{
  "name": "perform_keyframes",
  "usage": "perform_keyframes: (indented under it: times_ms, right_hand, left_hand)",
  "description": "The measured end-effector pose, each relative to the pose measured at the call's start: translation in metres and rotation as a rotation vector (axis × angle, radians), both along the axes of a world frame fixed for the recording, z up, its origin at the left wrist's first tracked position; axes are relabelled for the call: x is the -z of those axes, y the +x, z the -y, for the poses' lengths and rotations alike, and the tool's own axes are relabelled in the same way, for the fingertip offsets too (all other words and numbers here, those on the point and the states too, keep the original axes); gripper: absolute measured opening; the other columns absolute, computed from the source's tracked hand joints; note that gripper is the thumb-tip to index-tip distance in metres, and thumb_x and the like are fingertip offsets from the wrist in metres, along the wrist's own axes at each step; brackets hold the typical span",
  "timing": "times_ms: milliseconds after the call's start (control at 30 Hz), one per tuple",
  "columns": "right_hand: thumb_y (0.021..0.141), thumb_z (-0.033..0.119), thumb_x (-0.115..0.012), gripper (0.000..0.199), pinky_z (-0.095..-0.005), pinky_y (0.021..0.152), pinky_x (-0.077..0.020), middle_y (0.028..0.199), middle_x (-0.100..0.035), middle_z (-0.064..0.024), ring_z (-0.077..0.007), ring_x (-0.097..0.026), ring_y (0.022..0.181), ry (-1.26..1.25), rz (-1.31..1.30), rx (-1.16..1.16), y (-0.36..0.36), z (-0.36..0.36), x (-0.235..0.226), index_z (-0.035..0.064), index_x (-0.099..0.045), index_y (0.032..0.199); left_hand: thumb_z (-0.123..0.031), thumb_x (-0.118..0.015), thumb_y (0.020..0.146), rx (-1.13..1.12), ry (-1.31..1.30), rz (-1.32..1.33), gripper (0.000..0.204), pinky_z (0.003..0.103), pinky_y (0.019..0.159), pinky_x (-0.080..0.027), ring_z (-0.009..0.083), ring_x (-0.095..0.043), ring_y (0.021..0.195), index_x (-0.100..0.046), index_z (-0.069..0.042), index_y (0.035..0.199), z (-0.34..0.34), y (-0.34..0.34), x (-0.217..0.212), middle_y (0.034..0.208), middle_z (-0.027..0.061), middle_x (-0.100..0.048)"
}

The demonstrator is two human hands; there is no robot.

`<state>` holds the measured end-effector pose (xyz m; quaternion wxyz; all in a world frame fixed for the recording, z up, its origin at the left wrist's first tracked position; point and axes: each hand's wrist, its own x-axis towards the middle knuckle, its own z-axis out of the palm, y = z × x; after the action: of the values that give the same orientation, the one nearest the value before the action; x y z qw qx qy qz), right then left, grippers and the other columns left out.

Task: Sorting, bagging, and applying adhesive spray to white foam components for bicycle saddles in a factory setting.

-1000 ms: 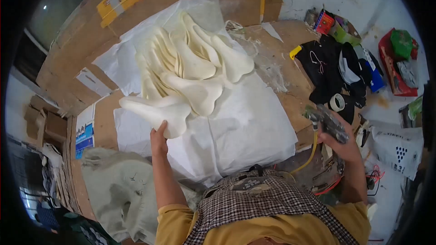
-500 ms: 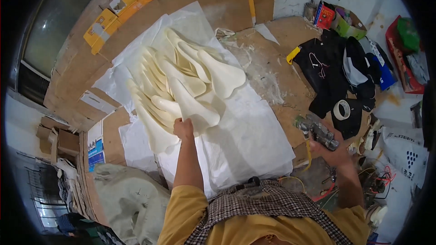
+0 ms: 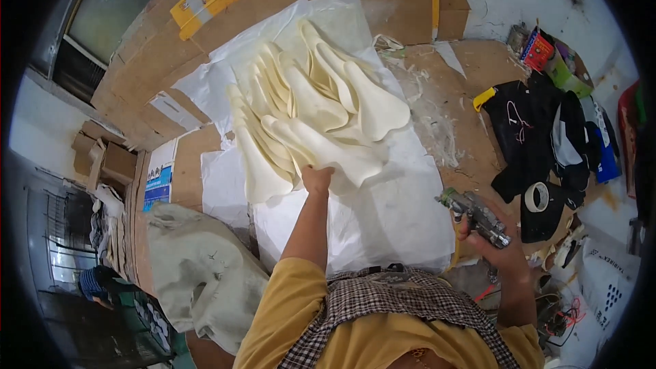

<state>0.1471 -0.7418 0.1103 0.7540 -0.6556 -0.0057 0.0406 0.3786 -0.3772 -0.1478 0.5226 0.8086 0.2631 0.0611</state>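
Cream, saddle-shaped pads (image 3: 311, 99) lie overlapping on white sheeting (image 3: 369, 225), wide ends toward me. My left hand (image 3: 318, 180) is closed at the near edge of the front pad (image 3: 342, 154), which lies slantwise over its neighbours; the fingertips are partly hidden. Off to the right, my right hand (image 3: 504, 242) is wrapped round a metal spray gun (image 3: 480, 217) with a greenish front end. The gun is held up, apart from the pads, its front end pointing to the left.
Brown cardboard (image 3: 355, 0) lines the back. On the right lie dark clothing (image 3: 519, 113), a tape roll (image 3: 537, 197) and loose wires (image 3: 567, 316). A grey-green cloth cover (image 3: 205, 266) bulges at the left. Another person (image 3: 97, 285) is far off at lower left.
The front pad, tilted up in my left hand before, now lies lower and slants to the right. The view has shifted, moving the pads rightward in the picture. My right hand still holds the spray gun.
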Motion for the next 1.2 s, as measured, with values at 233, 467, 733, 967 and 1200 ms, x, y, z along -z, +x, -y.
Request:
perform_keyframes:
  times_ms: [233,467,733,967,1200]
  right_hand:
    - [0.077,0.004,-0.066,0.052,-0.0218,0.073,-0.0445,0.091,-0.059,-0.0034,-0.0078,-0.055,0.082,-0.195,-0.089,-0.153,0.014,-0.001,0.015,-0.0017,-0.045,0.124]
    - [0.074,0.003,-0.068,0.053,-0.0215,0.069,-0.0447,0.089,-0.060,-0.0053,-0.0084,-0.056,0.079,-0.138,0.054,-0.099,0.040,-0.040,-0.030,-0.0013,-0.047,0.122]
    - [0.076,0.001,-0.065,0.054,-0.0210,0.074,-0.0439,0.090,-0.058,-0.0023,-0.0069,-0.053,0.082,-0.132,-0.049,-0.058,0.026,-0.027,-0.009,-0.0010,-0.043,0.126]
    - [0.078,0.003,-0.065,0.053,-0.0223,0.075,-0.0451,0.091,-0.058,-0.0025,-0.0071,-0.054,0.083,-0.141,-0.085,0.072,0.045,-0.047,-0.019,-0.0015,-0.043,0.126]
    - [0.076,0.001,-0.064,0.051,-0.0227,0.071,-0.0461,0.083,-0.057,-0.0038,-0.0082,-0.055,0.077,-0.023,0.234,0.176,0.063,-0.049,-0.029,-0.0017,-0.045,0.124]
  left_hand:
    - [-0.001,-0.069,0.063,0.141,-0.489,0.110,0.032,0.028,0.069,-0.047,0.0167,-0.060,0.076,-0.060,0.002,0.094,-0.030,-0.077,-0.085,0.086,0.0076,-0.064]
    - [0.008,-0.059,0.063,-0.141,-0.546,0.321,0.037,0.031,0.075,-0.049,0.0234,-0.061,0.080,-0.057,0.005,0.099,-0.140,-0.129,-0.100,0.094,0.0114,-0.062]
    - [0.003,-0.064,0.068,0.069,-0.793,0.109,0.032,0.033,0.077,-0.050,0.0241,-0.061,0.083,-0.055,0.005,0.098,-0.068,-0.052,-0.083,0.091,0.0124,-0.062]
    - [-0.006,-0.070,0.065,0.242,-0.541,0.133,0.030,0.028,0.070,-0.048,0.0182,-0.060,0.073,-0.063,0.001,0.093,-0.005,0.005,-0.022,0.085,0.0067,-0.065]
    - [0.000,-0.070,0.064,0.235,-0.513,0.092,0.035,0.028,0.073,-0.047,0.0160,-0.059,0.079,-0.060,0.002,0.098,-0.035,-0.044,-0.023,0.091,0.0068,-0.064]
